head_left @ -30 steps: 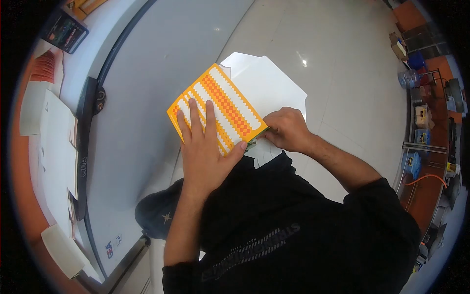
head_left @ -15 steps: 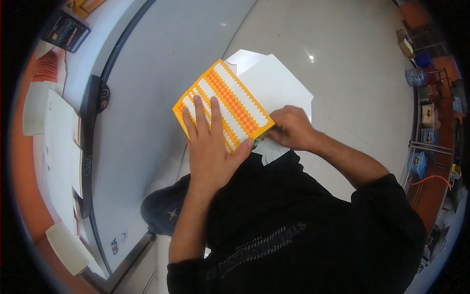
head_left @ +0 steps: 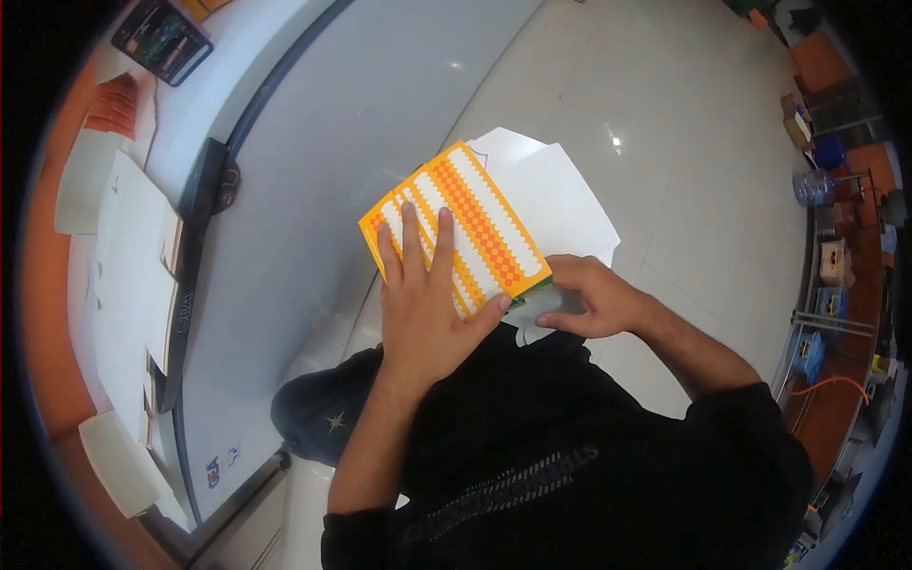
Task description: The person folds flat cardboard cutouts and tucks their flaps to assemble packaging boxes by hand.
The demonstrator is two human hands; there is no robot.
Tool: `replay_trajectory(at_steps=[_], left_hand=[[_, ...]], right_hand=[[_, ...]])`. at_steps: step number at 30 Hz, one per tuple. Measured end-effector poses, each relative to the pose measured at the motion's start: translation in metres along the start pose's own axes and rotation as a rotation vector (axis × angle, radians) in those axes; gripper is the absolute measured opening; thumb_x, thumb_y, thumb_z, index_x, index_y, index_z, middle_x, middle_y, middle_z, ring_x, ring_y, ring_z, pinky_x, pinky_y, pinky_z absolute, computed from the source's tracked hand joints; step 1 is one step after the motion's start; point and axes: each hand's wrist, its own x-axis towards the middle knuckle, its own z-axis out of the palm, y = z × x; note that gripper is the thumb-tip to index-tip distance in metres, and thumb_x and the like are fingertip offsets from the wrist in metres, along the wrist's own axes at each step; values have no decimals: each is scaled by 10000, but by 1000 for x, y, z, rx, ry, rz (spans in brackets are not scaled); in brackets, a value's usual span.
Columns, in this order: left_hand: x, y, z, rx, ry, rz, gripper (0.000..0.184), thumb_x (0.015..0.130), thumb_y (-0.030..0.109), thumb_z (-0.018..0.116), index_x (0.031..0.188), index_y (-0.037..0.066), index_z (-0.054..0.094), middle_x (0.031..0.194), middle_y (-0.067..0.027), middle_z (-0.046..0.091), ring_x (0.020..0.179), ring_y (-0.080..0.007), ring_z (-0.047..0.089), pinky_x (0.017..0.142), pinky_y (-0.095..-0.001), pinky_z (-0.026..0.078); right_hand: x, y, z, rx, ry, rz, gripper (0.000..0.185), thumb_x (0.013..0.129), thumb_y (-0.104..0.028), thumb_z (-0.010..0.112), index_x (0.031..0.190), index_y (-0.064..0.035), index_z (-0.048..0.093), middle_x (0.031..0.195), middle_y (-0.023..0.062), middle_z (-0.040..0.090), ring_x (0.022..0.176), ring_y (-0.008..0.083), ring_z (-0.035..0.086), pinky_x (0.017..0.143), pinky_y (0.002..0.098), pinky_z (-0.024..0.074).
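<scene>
A folded cardboard box (head_left: 456,228) with yellow, orange and white stripes is tilted in front of my torso. Its white inner flaps (head_left: 560,195) stand out on the far right side, and a sliver of green shows along its near right edge. My left hand (head_left: 423,309) lies flat on the striped panel, open, its fingers spread and its thumb at the near edge. At the box's right corner is my right hand (head_left: 603,299), open, with its thumb apart from the fingers. Those fingertips are partly hidden by the corner and flap.
A grey-white counter side (head_left: 313,190) runs along the left. On its top lie a phone (head_left: 162,40) and white cut card sheets (head_left: 128,275). A shelf (head_left: 845,323) with small boxes and a clear water jug (head_left: 814,188) lines the right. Shiny tiled floor (head_left: 684,171) lies beyond.
My right thumb has moved away from the box corner, so that hand has opened from a pinch. The box and both hands appear slightly lower and further right in view.
</scene>
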Motion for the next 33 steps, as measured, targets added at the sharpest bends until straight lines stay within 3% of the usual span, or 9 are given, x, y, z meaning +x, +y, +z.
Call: replay_trajectory(at_steps=[2, 3, 7, 13, 17, 23, 26, 30, 33], left_hand=[[1, 2, -1, 16, -2, -10, 1019, 786, 565, 729, 1550, 45, 299, 1592, -325, 146, 1440, -597, 109, 1120, -659, 248], [0, 3, 0, 30, 5, -7, 1020, 781, 564, 732, 1552, 53, 302, 1597, -318, 142, 1443, -593, 106, 1113, -664, 257], [1, 9, 0, 33, -8, -37, 1023, 770, 569, 736, 1553, 69, 309, 1607, -299, 137, 1454, -584, 91, 1099, -677, 267], [-1, 8, -2, 40, -20, -27, 1018, 792, 557, 725, 1552, 38, 290, 1600, -321, 121, 1456, -577, 94, 1150, -637, 211], [-1, 14, -2, 72, -30, -32, 1030, 786, 570, 726, 1555, 45, 287, 1600, -320, 124, 1458, -575, 94, 1129, -660, 227], [0, 7, -8, 27, -40, -21, 987, 814, 566, 706, 1554, 59, 295, 1611, -276, 147, 1468, -550, 107, 1101, -694, 228], [7, 0, -20, -18, -96, -110, 904, 860, 551, 670, 1537, 61, 325, 1588, -259, 207, 1460, -528, 156, 1081, -714, 228], [34, -17, -17, -112, 11, -177, 815, 908, 537, 623, 1502, 43, 366, 1523, -254, 306, 1423, -500, 237, 1066, -705, 252], [39, -24, 4, -56, 106, -137, 797, 928, 513, 602, 1508, 31, 343, 1514, -254, 314, 1403, -498, 279, 1094, -670, 249]], right_hand=[[7, -14, -12, 230, 113, 53, 392, 874, -254, 720, 1169, -2, 662, 1183, 148, 669, 1063, 260, 639, 991, 392, 459], [11, -23, -12, 520, 219, 196, 363, 924, -293, 691, 1129, 6, 665, 1111, 107, 680, 991, 152, 620, 897, 343, 492], [33, -18, -13, 394, 83, 495, 298, 976, -287, 660, 954, 8, 695, 809, 26, 696, 703, 54, 586, 637, 247, 484], [47, -34, -14, 384, -19, 582, 278, 959, -229, 677, 943, 46, 710, 778, 27, 698, 672, 61, 581, 644, 252, 491], [49, -30, 3, 444, -104, 563, 264, 972, -217, 646, 999, 42, 693, 850, 35, 705, 730, 73, 595, 714, 260, 510], [45, -21, -6, 472, -262, 524, 372, 1033, -374, 531, 1125, -37, 656, 926, 8, 655, 870, 76, 590, 748, 242, 477], [54, -22, -28, 369, -101, 447, 419, 1038, -447, 491, 1170, -76, 636, 940, 5, 639, 918, 104, 594, 753, 257, 473], [98, -6, -34, -32, 296, 207, 275, 963, -159, 635, 1209, -46, 589, 1097, 35, 661, 1027, 154, 598, 861, 319, 499], [132, 16, -27, -31, 330, 50, 228, 974, -97, 603, 1193, -35, 608, 1023, 50, 685, 958, 140, 623, 807, 312, 523]])
